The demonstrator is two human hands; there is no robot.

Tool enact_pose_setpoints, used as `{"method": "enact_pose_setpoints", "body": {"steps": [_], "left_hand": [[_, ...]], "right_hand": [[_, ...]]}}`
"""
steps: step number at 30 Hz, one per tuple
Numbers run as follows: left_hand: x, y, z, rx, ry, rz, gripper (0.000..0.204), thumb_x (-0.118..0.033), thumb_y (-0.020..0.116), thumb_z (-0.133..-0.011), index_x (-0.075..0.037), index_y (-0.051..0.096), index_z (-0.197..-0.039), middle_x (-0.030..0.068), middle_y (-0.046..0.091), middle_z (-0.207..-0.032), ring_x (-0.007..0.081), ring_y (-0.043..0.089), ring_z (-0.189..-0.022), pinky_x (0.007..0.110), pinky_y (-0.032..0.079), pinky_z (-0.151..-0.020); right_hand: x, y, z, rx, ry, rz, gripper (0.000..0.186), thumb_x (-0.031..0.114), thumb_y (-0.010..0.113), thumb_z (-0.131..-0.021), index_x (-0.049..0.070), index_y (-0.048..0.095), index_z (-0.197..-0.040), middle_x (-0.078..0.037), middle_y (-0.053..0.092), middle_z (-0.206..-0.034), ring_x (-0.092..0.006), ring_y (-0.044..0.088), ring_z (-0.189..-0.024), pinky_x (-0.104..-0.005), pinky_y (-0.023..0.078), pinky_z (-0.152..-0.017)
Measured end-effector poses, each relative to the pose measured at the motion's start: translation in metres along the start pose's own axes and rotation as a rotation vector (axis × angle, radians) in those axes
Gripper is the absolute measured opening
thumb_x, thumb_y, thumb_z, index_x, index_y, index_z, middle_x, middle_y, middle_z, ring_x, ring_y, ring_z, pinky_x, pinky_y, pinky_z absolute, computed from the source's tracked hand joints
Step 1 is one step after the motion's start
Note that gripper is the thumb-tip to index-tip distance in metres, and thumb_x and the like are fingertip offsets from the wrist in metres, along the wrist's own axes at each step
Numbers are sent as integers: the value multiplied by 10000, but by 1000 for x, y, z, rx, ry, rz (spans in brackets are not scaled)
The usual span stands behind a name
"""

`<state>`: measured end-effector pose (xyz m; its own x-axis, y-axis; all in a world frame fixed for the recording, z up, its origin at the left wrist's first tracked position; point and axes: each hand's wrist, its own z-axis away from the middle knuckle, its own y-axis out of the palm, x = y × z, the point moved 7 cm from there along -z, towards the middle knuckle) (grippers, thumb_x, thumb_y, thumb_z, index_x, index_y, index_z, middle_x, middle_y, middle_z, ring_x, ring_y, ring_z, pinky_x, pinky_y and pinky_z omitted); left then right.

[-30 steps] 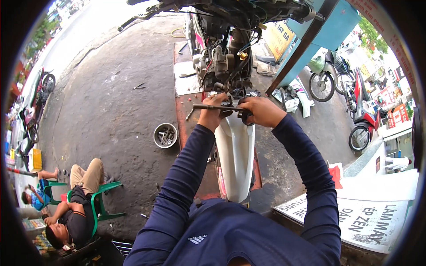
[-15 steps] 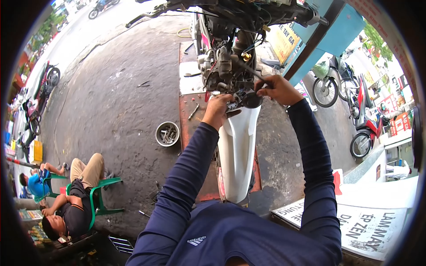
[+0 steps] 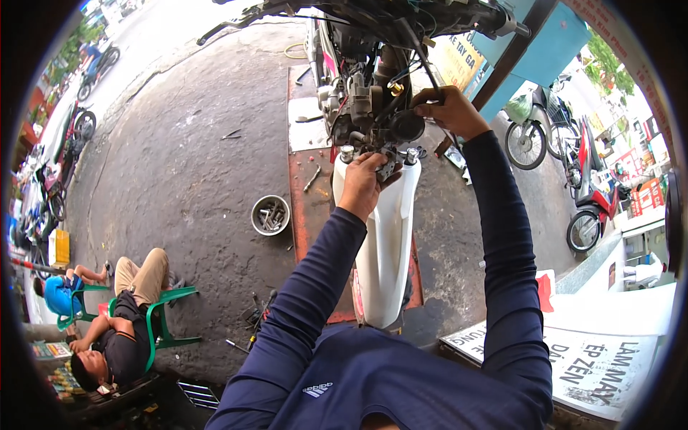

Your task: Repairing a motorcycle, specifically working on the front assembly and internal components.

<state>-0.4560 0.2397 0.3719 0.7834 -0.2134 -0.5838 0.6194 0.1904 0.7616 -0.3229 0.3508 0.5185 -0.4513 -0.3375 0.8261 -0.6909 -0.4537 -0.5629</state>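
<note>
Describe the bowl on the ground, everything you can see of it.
The bowl is round and open-topped, with a thin pale rim; its silvery look suggests metal. It stands upright on the dark ground, close beside the red platform; whether it touches that platform cannot be told. A jumble of small metal-looking pieces lies inside. Neither the left hand nor the right hand touches it.

We look from the wearer's head, through the left of two side-by-side fisheye cameras, steeply down over the near end of the white fender (image 3: 383, 272). We face along it, toward the motorcycle (image 3: 360, 99) at its far end. Our forearms (image 3: 304, 276) show close on either side of it; the street (image 3: 154, 32) lies well beyond its left.
</note>
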Motion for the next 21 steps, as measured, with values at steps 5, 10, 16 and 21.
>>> {"method": "enact_pose_setpoints", "body": {"steps": [5,10,16,21], "left_hand": [[1,3,-2,-58,154,89,188,-3,594,-856,18,513,-1025,127,632,-955,250,659,-876,428,592,-818],[-1,4,5,-159,302,-32,306,-5,600,-856,-11,435,-1114,111,579,-1057,201,623,-922,385,587,-846],[7,9,5,-168,289,-40,331,-48,613,-864,-8,469,-1159,106,607,-1019,198,639,-864,357,593,-782],[8,12,-1,-217,314,-9,348,-121,661,-870,6,489,-1145,116,625,-1019,207,664,-774,363,593,-637]], "right_hand": [[24,22,-3,53,-174,45,151,107,746,-812,2,708,-914,-21,675,-751,-80,603,-730,-262,488,-717],[31,32,-8,95,-174,131,152,119,744,-820,-1,707,-906,-14,676,-755,-76,602,-719,-255,486,-703],[34,37,-11,28,-165,278,108,84,714,-839,-2,709,-905,-13,674,-749,-62,591,-705,-246,473,-673],[48,48,-8,26,-283,296,114,86,709,-839,-16,690,-887,-12,653,-716,-64,575,-666,-253,472,-636]]}}
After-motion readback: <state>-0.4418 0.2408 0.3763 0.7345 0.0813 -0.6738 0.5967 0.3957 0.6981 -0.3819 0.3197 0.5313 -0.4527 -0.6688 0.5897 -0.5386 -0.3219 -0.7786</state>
